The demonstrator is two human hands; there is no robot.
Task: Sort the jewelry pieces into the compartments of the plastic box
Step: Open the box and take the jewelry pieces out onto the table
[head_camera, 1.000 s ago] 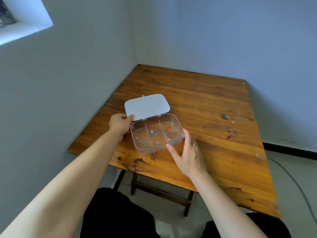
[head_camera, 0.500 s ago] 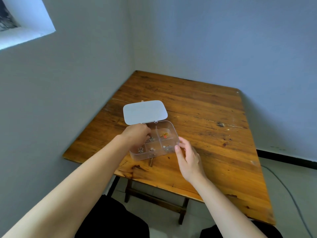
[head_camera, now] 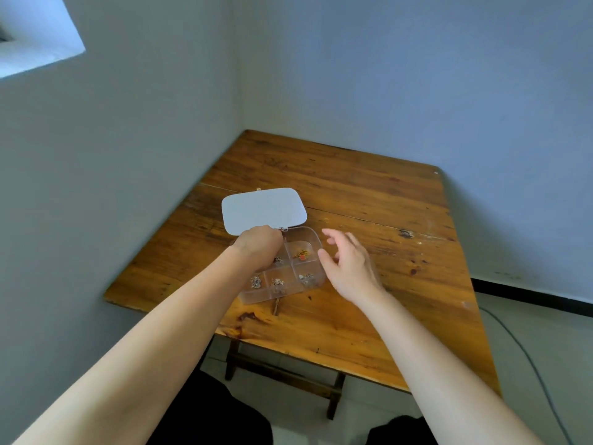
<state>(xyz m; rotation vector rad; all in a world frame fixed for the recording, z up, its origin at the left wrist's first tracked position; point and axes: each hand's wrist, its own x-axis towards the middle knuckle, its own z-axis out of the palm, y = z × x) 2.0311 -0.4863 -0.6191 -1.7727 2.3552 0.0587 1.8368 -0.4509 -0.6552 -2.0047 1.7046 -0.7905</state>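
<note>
A clear plastic box (head_camera: 256,295) with several compartments lies on the wooden table (head_camera: 369,200), its white lid (head_camera: 263,209) folded back flat behind it. Small silver jewelry pieces (head_camera: 277,282) lie in the front compartments, and a gold piece with a red bead (head_camera: 301,254) lies in a back right one. My left hand (head_camera: 258,247) reaches down into the box's back left part with fingers curled under; whether it grips anything is hidden. My right hand (head_camera: 348,263) hovers just right of the box, fingers spread and holding nothing.
The table stands in a corner, with walls close at the left and behind. A dark knot (head_camera: 405,233) marks the wood to the right of the box. A cable (head_camera: 526,354) runs along the floor at the right. My dark-clothed knees show at the bottom.
My left hand went from the box's left edge into the back compartments. My right hand let go of the box's front right corner and lifted away, fingers spreading.
</note>
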